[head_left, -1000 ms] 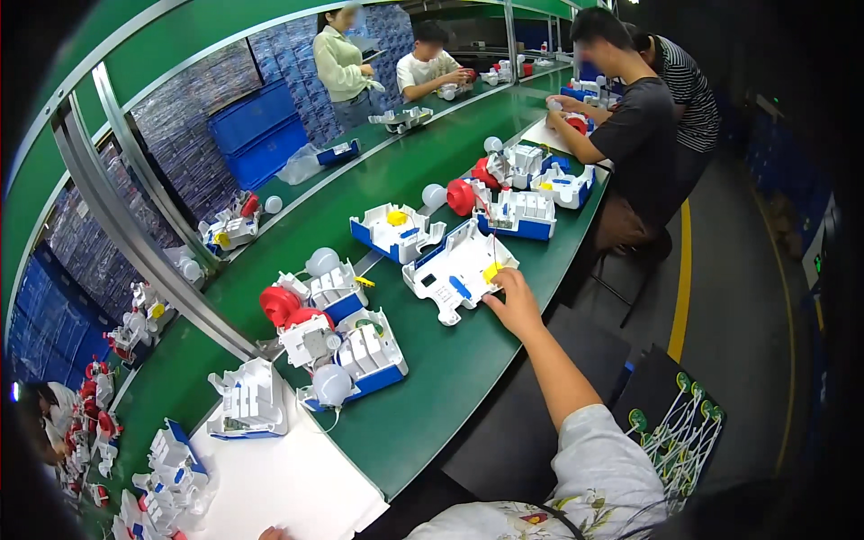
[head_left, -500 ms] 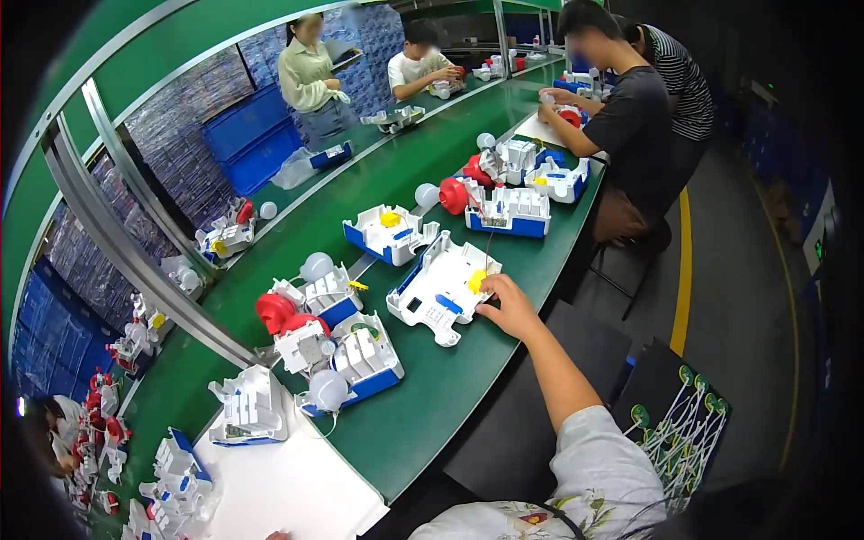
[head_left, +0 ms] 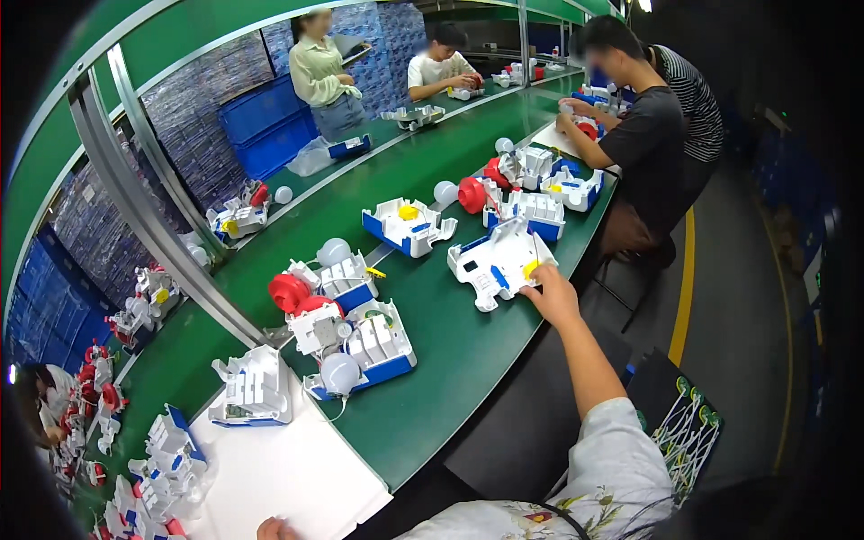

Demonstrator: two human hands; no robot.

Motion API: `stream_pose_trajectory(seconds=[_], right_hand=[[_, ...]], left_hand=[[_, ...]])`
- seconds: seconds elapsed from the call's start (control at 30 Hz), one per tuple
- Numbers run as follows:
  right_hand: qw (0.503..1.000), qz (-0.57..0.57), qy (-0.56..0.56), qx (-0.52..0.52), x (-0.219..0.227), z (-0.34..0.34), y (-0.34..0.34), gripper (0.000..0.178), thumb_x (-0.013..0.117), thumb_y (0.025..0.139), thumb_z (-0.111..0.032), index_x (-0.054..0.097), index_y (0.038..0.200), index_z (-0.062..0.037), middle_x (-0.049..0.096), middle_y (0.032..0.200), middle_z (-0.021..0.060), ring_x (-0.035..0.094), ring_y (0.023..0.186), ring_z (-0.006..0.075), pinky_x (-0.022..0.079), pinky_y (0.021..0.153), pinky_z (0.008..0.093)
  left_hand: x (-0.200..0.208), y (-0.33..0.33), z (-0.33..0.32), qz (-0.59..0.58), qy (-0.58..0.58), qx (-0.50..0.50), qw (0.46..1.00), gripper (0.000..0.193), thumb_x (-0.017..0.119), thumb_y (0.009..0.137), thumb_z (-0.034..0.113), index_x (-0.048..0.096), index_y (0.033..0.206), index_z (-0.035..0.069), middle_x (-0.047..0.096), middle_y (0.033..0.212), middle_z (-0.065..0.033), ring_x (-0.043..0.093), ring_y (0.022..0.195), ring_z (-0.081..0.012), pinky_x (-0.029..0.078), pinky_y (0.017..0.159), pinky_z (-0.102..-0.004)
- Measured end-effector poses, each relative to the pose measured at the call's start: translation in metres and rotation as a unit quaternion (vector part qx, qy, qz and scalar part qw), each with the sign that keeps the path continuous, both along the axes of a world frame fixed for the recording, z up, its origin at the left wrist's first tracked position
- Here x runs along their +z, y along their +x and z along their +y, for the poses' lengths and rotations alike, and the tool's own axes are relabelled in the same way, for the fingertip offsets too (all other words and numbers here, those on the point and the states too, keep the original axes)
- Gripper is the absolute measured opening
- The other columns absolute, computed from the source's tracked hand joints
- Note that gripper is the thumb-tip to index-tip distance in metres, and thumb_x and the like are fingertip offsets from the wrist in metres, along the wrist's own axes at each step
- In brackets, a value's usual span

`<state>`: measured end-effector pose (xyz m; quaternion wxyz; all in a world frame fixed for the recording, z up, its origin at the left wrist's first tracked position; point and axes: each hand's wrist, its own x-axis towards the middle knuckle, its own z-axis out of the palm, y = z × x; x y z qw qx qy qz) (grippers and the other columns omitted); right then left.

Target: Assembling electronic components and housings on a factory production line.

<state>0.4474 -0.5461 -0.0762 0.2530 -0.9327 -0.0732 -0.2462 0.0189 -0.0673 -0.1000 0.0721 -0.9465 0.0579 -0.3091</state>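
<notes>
My right hand (head_left: 553,295) grips the near right edge of a white plastic housing shell (head_left: 479,270), thumb and fingers closed by its yellow round part. The shell lies tilted, close against a white-and-blue housing (head_left: 540,216) with white blocks inside. At the lower edge, part of my left hand (head_left: 276,529) shows over a white sheet (head_left: 270,477); its fingers are mostly cut off. On the sheet's far end stands a white housing with upright compartments (head_left: 252,391).
Assemblies with red horn-like parts (head_left: 290,292) and white globes (head_left: 339,373) stand on the green bench (head_left: 432,360). A metal post (head_left: 153,207) rises at left. Co-workers sit and stand around the bench. Green discs with white wires (head_left: 684,427) lie at lower right.
My right hand has moved the shell right and farther away, turning it, up against the white-and-blue housing. More of my left hand shows at the lower edge. The whole view has shifted slightly.
</notes>
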Motion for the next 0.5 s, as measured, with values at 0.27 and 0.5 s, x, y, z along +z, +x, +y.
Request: stream_pose_trajectory(seconds=[0.27,0.5], right_hand=[[0.997,-0.020,-0.034,-0.065,0.011,0.035,-0.003,0.028,0.069,0.068,-0.032,0.058,0.078,-0.0071,0.060,0.076,0.0076,0.059,0.073,0.0258,0.045,0.062,0.0357],[0.993,-0.053,-0.042,-0.100,0.003,0.049,0.020,0.027,0.070,0.066,-0.028,0.058,0.076,-0.0060,0.060,0.075,0.0102,0.058,0.073,0.0276,0.045,0.062,0.0374]], left_hand=[[-0.007,-0.004,0.048,-0.025,0.326,-0.116,0.938,0.019,0.053,0.078,0.009,0.059,0.094,-0.001,0.057,0.096,-0.0195,0.051,0.093,-0.0364,0.038,0.084,-0.0434],[0.003,-0.008,0.033,-0.003,0.348,-0.069,0.935,0.019,0.052,0.079,0.008,0.058,0.095,-0.001,0.057,0.098,-0.0183,0.050,0.094,-0.0358,0.038,0.085,-0.0430]])
